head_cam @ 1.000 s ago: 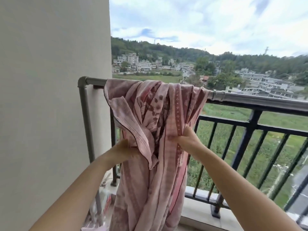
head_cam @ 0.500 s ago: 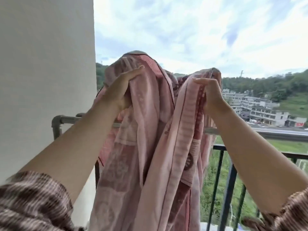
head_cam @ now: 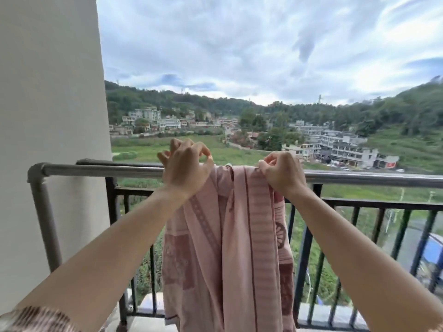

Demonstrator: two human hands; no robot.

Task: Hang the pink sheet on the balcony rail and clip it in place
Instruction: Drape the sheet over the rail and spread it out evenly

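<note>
The pink sheet (head_cam: pixel 230 255) hangs over the silver balcony rail (head_cam: pixel 100 169) in the middle of the frame. It is bunched up in long folds. It drops down in front of the black fence bars (head_cam: pixel 304 255) and runs off the bottom edge of the frame, so its lower end is cut off. The part that goes over the far side of the rail is hidden.

The left hand (head_cam: pixel 185 172) sits on top of the rail at the sheet's left edge. Its fingers (head_cam: pixel 176 146) are curled and bent over the top. The hand covers the cloth under it, so it is hard to tell how much sheet it holds. The right hand (head_cam: pixel 282 174) is at the sheet's right edge. Its fingers (head_cam: pixel 269 160) are pinched shut on a fold of pink cloth right at the rail.

Both arms reach up from the bottom corners of the frame. A bit of checked sleeve (head_cam: pixel 36 318) shows in the lower left corner, blurry and cut off.

A pale wall (head_cam: pixel 48 116) fills the left side of the frame. The rail bends down beside it. Far behind the fence are green fields, houses (head_cam: pixel 345 149) and hills under a cloudy sky. A blue thing (head_cam: pixel 431 251) at the right edge is too blurry to make out.
</note>
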